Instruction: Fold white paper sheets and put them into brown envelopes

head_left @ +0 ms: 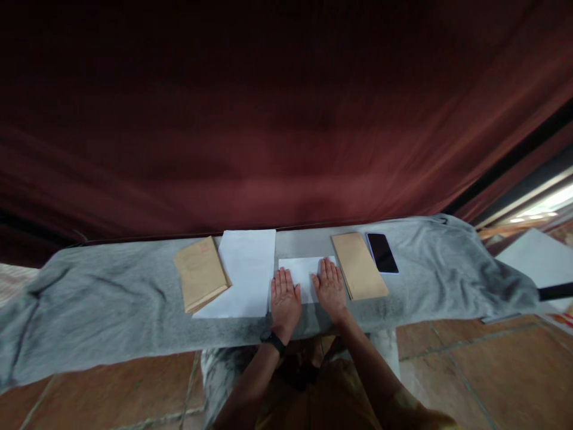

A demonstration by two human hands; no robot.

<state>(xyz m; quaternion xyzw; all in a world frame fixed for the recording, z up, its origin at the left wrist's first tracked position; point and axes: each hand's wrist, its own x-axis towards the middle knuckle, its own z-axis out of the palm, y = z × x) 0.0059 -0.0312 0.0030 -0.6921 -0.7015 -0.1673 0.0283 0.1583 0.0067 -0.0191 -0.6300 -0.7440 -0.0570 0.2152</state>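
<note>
Pressing flat, our left hand [285, 301] and right hand [330, 288] lie open-palmed, gripping nothing, on the small white sheet [307, 270] mid-table. It looks already folded (we judge). The brown envelope [359, 266] at its 3 o'clock and the larger sheet [245, 272] at 9 o'clock are not yet taken up.

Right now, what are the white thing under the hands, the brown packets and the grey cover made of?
The white sheet looks like thin matte paper, lying flat. The two brown packets look like kraft-paper envelopes, dull tan. The grey cover seems to be soft fabric: it wrinkles and drapes.
</note>
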